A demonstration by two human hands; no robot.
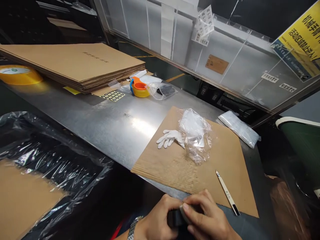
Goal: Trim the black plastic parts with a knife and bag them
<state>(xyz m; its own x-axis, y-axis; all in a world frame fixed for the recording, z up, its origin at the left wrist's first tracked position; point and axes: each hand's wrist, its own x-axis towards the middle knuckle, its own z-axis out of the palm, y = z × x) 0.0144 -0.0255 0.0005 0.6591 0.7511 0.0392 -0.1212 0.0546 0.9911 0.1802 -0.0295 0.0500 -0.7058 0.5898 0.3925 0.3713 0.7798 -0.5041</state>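
Both hands meet low in the picture, just in front of the table's near edge. My left hand [160,216], with a metal watch band at the wrist, is closed around a small black part [175,218] whose kind I cannot make out. The fingers of my right hand [208,216] pinch a pale grey edge at the right side of that part. Beyond the hands lies a cardboard sheet [222,150]. On it rest a white glove [171,138], a clear plastic bag [197,133] with white material inside, and a craft knife [227,192] marked A26.
A stack of flat cardboard [75,66] stands at the back left, beside a roll of yellow tape [20,74]. Nearby are a tape dispenser [140,87] and a sticker sheet [112,96]. A wrapped white packet [239,128] lies back right. Plastic-lined cardboard [27,200] sits front left.
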